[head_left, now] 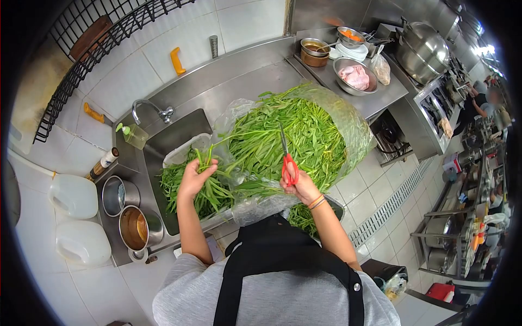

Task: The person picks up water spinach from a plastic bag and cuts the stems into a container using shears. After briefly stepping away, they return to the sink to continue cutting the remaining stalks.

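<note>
My left hand (197, 176) is closed on several green stems above the sink (202, 120). Below it, cut greens (215, 198) lie in and over a white basket (187, 149) in the sink. In my right hand (296, 185) are red-handled scissors (289, 165), held by the handles, their dark blades pointing away from me over the pile. A large heap of leafy green vegetables (288, 125) fills an open clear plastic bag (350, 127) on the steel counter, right of the sink. Some long stems reach from the heap toward my left hand.
A faucet (163, 112) and a soap bottle (135, 136) stand behind the sink. Metal pots (136, 225) and white jugs (81, 242) are at left. Back right are a bowl of raw meat (356, 79), plates (350, 51) and a stove (435, 111). People work far right.
</note>
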### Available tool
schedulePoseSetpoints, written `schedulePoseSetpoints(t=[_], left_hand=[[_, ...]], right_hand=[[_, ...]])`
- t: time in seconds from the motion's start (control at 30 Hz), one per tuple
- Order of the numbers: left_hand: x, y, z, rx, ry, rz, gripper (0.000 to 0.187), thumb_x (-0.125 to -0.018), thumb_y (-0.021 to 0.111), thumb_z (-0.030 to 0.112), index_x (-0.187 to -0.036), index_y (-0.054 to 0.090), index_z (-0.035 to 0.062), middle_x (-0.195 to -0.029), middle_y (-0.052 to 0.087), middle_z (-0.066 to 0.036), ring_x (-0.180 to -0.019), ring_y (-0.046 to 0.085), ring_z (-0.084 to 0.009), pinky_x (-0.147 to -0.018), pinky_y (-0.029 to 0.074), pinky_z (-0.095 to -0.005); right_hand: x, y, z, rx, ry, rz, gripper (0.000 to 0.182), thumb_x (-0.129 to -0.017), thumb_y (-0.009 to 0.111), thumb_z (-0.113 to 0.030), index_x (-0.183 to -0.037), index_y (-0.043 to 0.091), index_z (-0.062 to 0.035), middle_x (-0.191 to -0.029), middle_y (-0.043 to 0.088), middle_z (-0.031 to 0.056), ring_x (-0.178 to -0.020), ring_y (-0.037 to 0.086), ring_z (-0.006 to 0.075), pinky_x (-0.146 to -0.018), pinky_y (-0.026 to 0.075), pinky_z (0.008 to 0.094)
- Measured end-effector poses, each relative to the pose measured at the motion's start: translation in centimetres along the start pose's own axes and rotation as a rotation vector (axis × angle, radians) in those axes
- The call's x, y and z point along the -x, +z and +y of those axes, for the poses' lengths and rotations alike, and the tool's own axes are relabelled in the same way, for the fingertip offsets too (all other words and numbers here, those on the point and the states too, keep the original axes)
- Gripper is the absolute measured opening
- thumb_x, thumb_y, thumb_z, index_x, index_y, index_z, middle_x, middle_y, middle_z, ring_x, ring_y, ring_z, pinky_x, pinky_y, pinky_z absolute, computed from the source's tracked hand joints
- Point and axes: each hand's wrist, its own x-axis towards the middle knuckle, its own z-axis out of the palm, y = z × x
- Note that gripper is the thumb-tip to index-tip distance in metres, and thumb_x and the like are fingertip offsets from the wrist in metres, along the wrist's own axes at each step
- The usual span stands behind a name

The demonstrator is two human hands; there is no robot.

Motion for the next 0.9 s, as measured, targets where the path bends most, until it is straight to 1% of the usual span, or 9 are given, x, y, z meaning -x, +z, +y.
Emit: schedulePoseSetpoints(t=[0.1, 0.3, 0.47, 0.57, 0.67, 0.7, 0.77, 0.83, 0.9], left_hand=[[0.0, -1.7, -1.6, -0.036, 0.017, 0.08, 0.019, -0.081, 0.065, 0.015, -0.094, 0.063, 0.0016, -0.086, 0.063, -0.002, -0.08, 0.055, -0.0098, -0.076, 0.042, -0.0244], [-1.9, -5.5, -9.3, -0.101, -0.246, 0.427, 0.03, -0.081, 0.065, 0.032, -0.09, 0.065, 0.0036, -0.08, 0.063, -0.002, -0.07, 0.054, -0.0107, -0.066, 0.042, -0.027], [-4.2, -7.3, -17.9, -0.432, -0.238, 0.493, 0.037, -0.08, 0.065, 0.03, -0.092, 0.063, -0.004, -0.078, 0.064, -0.014, -0.075, 0.06, -0.0231, -0.068, 0.044, -0.0349], [-4.8, -6.8, -18.1, -0.58, -0.444, 0.521, 0.04, -0.078, 0.067, 0.032, -0.099, 0.06, -0.0017, -0.093, 0.062, -0.016, -0.082, 0.06, -0.031, -0.071, 0.045, -0.0383], [-5.0, -4.6, -16.0, -0.935, -0.902, 0.61, 0.056, -0.07, 0.073, 0.032, -0.115, 0.051, 0.0072, -0.124, 0.043, -0.013, -0.1, 0.053, -0.0351, -0.081, 0.046, -0.0396], [-4.3, -3.4, -13.3, -0.934, -0.903, 0.612, 0.056, -0.07, 0.073, 0.032, -0.115, 0.051, 0.0072, -0.124, 0.043, -0.013, -0.1, 0.053, -0.0351, -0.081, 0.046, -0.0396], [-3.2, -1.5, -9.3, -1.182, -0.54, 0.53, 0.052, -0.066, 0.075, 0.029, -0.11, 0.056, 0.0093, -0.118, 0.048, -0.013, -0.104, 0.05, -0.0331, -0.086, 0.043, -0.04], [-4.0, -1.0, -11.1, -0.96, -0.014, 0.277, 0.045, -0.063, 0.076, 0.025, -0.103, 0.061, 0.0112, -0.112, 0.052, -0.013, -0.104, 0.048, -0.0337, -0.088, 0.041, -0.0411], [-4.9, 1.4, -12.2, -0.775, 0.06, 0.087, 0.034, -0.066, 0.074, 0.021, -0.094, 0.062, 0.0068, -0.109, 0.056, -0.013, -0.107, 0.048, -0.0331, -0.092, 0.038, -0.0402]], right_hand=[[0.8, -0.5, -1.1, 0.055, -0.029, 0.053, 0.049, -0.087, 0.045, -0.055, -0.066, 0.046, -0.01, -0.06, 0.048, 0.005, -0.047, 0.035, 0.0098, -0.046, 0.031, 0.0214], [1.4, -0.5, -1.2, 0.12, -0.088, 0.06, 0.049, -0.087, 0.045, -0.053, -0.066, 0.047, -0.0093, -0.058, 0.048, 0.0057, -0.046, 0.035, 0.0098, -0.045, 0.031, 0.0218], [0.9, -0.4, -0.2, 0.154, -0.06, 0.026, 0.048, -0.087, 0.049, -0.051, -0.065, 0.049, -0.0091, -0.059, 0.052, 0.0049, -0.045, 0.04, 0.0085, -0.045, 0.033, 0.0209], [0.7, -0.5, 0.2, 0.184, -0.043, 0.037, 0.048, -0.087, 0.049, -0.051, -0.064, 0.05, -0.0089, -0.058, 0.052, 0.0048, -0.045, 0.04, 0.0088, -0.046, 0.033, 0.0214], [0.9, -0.6, 0.6, 0.228, -0.053, 0.045, 0.048, -0.086, 0.049, -0.051, -0.064, 0.05, -0.0089, -0.058, 0.052, 0.0048, -0.045, 0.041, 0.009, -0.046, 0.034, 0.0218], [0.9, -0.6, 0.8, 0.24, -0.047, 0.051, 0.048, -0.087, 0.049, -0.051, -0.063, 0.05, -0.0087, -0.058, 0.053, 0.0047, -0.046, 0.041, 0.0089, -0.046, 0.034, 0.0218], [0.8, -0.7, 0.9, 0.255, -0.039, 0.057, 0.048, -0.087, 0.049, -0.051, -0.063, 0.05, -0.0085, -0.058, 0.053, 0.0046, -0.046, 0.041, 0.0089, -0.046, 0.034, 0.0218], [0.9, -0.6, 1.0, 0.25, -0.032, 0.069, 0.049, -0.087, 0.048, -0.05, -0.063, 0.05, -0.008, -0.058, 0.053, 0.0043, -0.046, 0.041, 0.0089, -0.046, 0.034, 0.0217], [0.9, -0.5, 1.0, 0.249, -0.03, 0.057, 0.048, -0.088, 0.049, -0.049, -0.064, 0.051, -0.0078, -0.058, 0.053, 0.004, -0.046, 0.041, 0.0088, -0.046, 0.034, 0.0215]])
